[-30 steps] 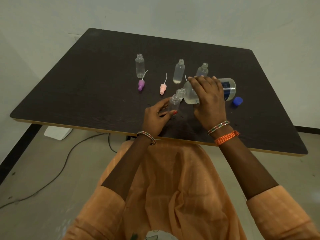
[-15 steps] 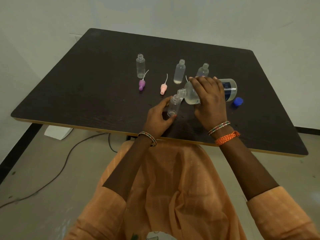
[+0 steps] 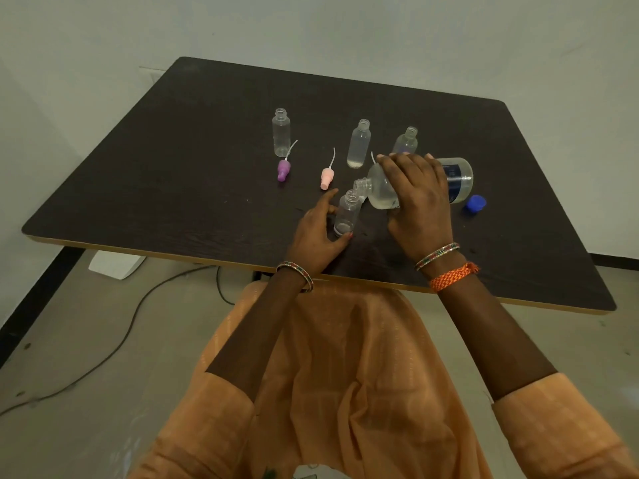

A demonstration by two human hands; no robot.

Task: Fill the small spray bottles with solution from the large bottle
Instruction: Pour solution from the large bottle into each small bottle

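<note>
Hands on two bottles: left hand point(image 3: 316, 236) round one of four small spray bottles point(image 3: 346, 213), right hand point(image 3: 416, 198) gripping one large bottle point(image 3: 382, 190).

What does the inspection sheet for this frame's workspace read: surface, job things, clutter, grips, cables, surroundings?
Surface: dark wood-grain table with a pale edge band.
Job's things: large bottle tipped on its side, neck over the mouth of the small bottle being filled; three more uncapped small bottles stand behind; purple spray cap, pink spray cap and blue cap lie on the table.
Clutter: nothing seen.
Grips: left hand steadies the small bottle with fingers and thumb; right hand grips the large bottle.
Cables: dark cable trails across the floor.
Surroundings: plain wall, white box on the floor under the table.
</note>
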